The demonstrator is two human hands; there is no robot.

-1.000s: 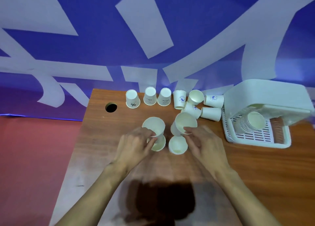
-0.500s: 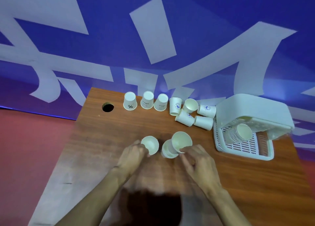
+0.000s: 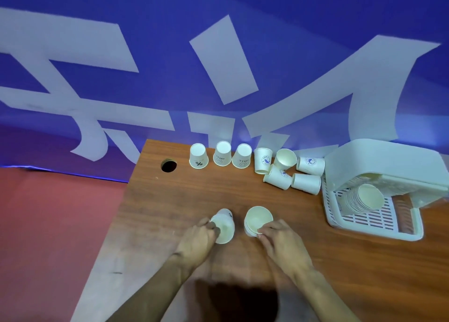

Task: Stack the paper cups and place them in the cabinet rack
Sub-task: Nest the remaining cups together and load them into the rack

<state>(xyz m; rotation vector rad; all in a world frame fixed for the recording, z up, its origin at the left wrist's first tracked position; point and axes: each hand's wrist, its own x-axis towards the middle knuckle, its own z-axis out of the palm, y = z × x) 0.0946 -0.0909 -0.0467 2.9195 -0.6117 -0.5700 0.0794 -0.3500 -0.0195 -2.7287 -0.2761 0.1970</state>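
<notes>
Under both hands lies a wooden table [image 3: 155,214] with a reddish-brown grain and a dull sheen, paler and seemingly worn smooth towards its left edge. The cups [image 3: 258,221] at the fingertips are matt off-white paper, as are the printed ones beyond the hands. The rack [image 3: 379,224] to the right of the right hand [image 3: 281,242] is slotted white plastic, faintly glossy.

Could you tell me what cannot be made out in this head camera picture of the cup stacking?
- How many cups the right hand holds in its stack: the rims merge and fingers cover the near side.
- The count of the stack in the rack: the white cover hides its far end.
- The print on the left hand's cup: blurred.
</notes>
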